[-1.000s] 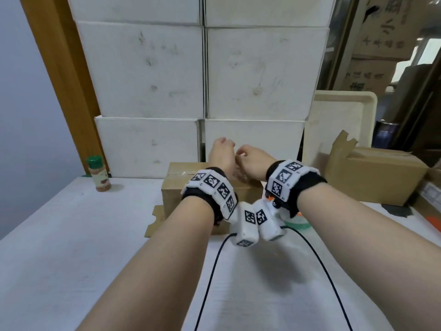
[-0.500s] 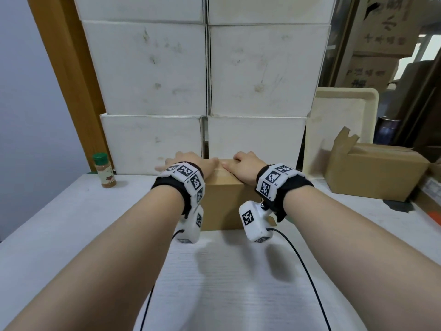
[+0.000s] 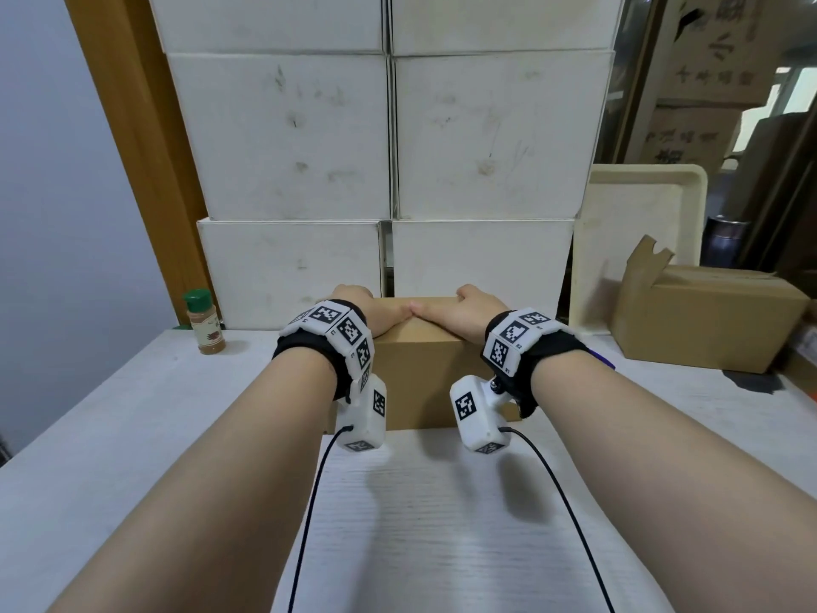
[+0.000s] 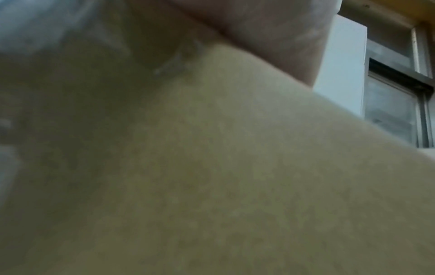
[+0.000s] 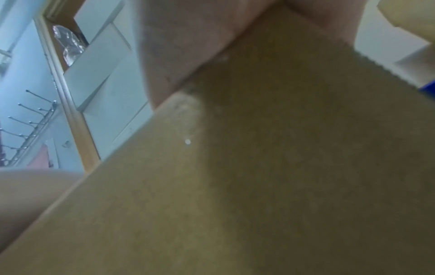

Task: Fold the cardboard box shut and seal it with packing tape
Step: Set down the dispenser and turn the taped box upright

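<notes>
A brown cardboard box (image 3: 420, 378) stands on the white table (image 3: 442, 524), in front of a stack of white boxes. Both my hands lie on its closed top. My left hand (image 3: 376, 309) and right hand (image 3: 460, 311) are side by side, their thumbs flat and touching at the middle. The knuckles sit at the far top edge and the fingers bend down behind it, out of sight. In the left wrist view the cardboard box (image 4: 235, 176) fills the blurred frame under the palm, as does the cardboard box (image 5: 259, 176) in the right wrist view. No tape roll shows.
A green-capped spice bottle (image 3: 205, 323) stands at the back left. The stacked white boxes (image 3: 389, 139) wall off the rear. At the right, a cream tray (image 3: 641, 241) leans behind a second cardboard box (image 3: 707, 320) with a raised flap. Black cables trail toward me.
A second ago both hands were fisted together above the box. They came down onto its top apart, then slid inward until the thumbs met.
</notes>
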`<action>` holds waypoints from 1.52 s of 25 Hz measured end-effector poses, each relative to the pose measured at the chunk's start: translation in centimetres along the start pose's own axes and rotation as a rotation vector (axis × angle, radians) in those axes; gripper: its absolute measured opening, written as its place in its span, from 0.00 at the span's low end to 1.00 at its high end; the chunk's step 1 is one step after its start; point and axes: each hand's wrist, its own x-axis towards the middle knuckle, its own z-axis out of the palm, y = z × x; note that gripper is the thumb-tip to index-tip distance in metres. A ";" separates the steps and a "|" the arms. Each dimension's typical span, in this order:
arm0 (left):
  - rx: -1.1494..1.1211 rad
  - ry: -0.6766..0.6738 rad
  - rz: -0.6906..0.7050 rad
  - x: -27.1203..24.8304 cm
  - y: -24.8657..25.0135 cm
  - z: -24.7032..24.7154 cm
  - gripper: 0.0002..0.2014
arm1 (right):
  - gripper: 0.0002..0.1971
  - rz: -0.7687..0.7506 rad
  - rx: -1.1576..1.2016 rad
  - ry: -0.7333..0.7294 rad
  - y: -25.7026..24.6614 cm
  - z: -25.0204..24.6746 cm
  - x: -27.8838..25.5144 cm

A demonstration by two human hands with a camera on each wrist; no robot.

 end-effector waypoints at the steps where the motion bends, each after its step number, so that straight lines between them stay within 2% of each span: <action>1: 0.025 0.009 0.000 0.0 0.1 0.0 0.27 | 0.51 0.001 -0.009 -0.001 0.0 -0.1 0.1; 4: -0.013 -0.005 0.000 0.1 0.0 0.0 0.34 | 0.42 -0.017 -0.057 0.001 0.0 -0.3 0.3; 10: -0.030 -0.009 0.033 0.8 -0.9 -0.1 0.30 | 0.30 -0.049 -0.121 -0.029 -0.2 -0.6 0.1; 12: -0.020 0.012 0.040 1.0 -1.0 0.4 0.31 | 0.35 -0.041 -0.101 -0.025 -0.1 -0.4 0.3; 15: 0.006 0.021 0.013 0.9 -0.7 0.9 0.38 | 0.53 0.028 -0.052 -0.028 -0.3 0.0 0.0; 17: 0.027 0.012 0.022 0.8 -0.6 0.8 0.34 | 0.57 0.051 -0.042 -0.035 -0.4 0.0 0.0; 20: 0.024 -0.008 0.068 1.0 -0.7 0.3 0.29 | 0.51 0.063 -0.096 -0.044 -0.5 -0.3 0.3; 23: 0.044 -0.031 0.096 1.2 -1.2 -0.3 0.29 | 0.42 0.042 -0.192 -0.051 -0.7 -0.8 0.0; 25: -0.010 -0.024 0.110 1.5 -2.2 -0.5 0.30 | 0.36 0.014 -0.207 -0.060 -0.5 -1.0 0.0; 27: -0.127 0.004 0.059 1.5 -3.2 -0.3 0.35 | 0.32 0.005 -0.194 -0.072 -0.2 -1.1 0.0; 29: -0.206 0.034 -0.016 1.7 -3.8 -0.1 0.41 | 0.29 -0.001 -0.150 -0.067 -0.1 -1.1 -0.2; 31: -0.236 0.025 -0.048 2.0 -3.9 0.2 0.42 | 0.27 0.028 -0.070 -0.023 0.1 -1.1 -0.2; 35: -0.259 0.004 -0.044 1.9 -4.0 0.0 0.39 | 0.21 0.020 0.029 0.080 0.1 -0.7 -0.4; 38: -0.273 -0.011 -0.004 1.7 -4.2 -0.2 0.34 | 0.23 -0.002 0.043 0.113 0.4 -0.5 -0.5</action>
